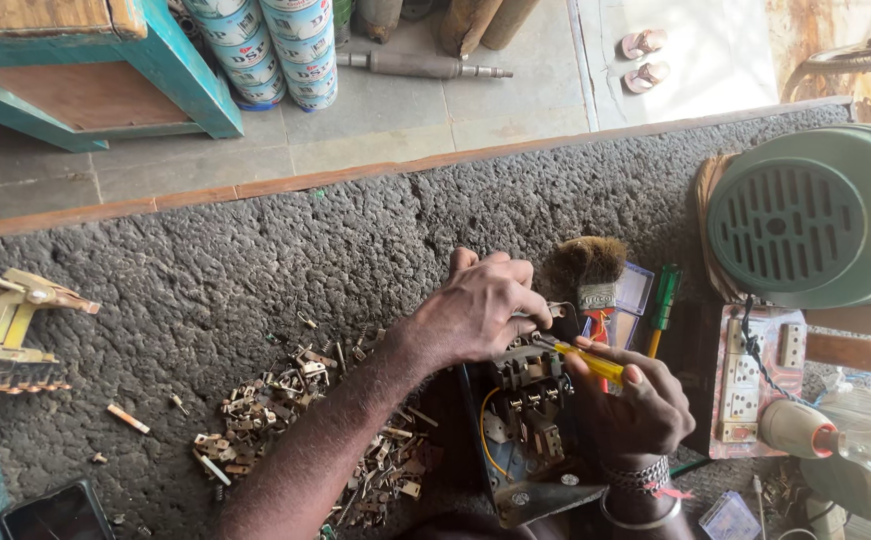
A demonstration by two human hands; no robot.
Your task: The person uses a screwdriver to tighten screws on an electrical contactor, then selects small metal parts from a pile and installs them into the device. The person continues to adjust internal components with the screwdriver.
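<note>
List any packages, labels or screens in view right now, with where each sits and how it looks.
Cans: stacked on the floor, top centre-left; cylinders with white-and-blue printed labels.
Phone: bottom left on the mat; dark, blank screen.
Blister pack: right of the brush; clear front, blue-edged card.
Small box: bottom right; clear plastic, bluish.

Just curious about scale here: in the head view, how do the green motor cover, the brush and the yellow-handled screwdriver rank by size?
1. green motor cover, by far
2. brush
3. yellow-handled screwdriver, partly hidden in the right hand, so this is unsure

green motor housing (805,215), paintbrush (587,270), scattered metal scraps (275,400), phone (55,515).
</note>
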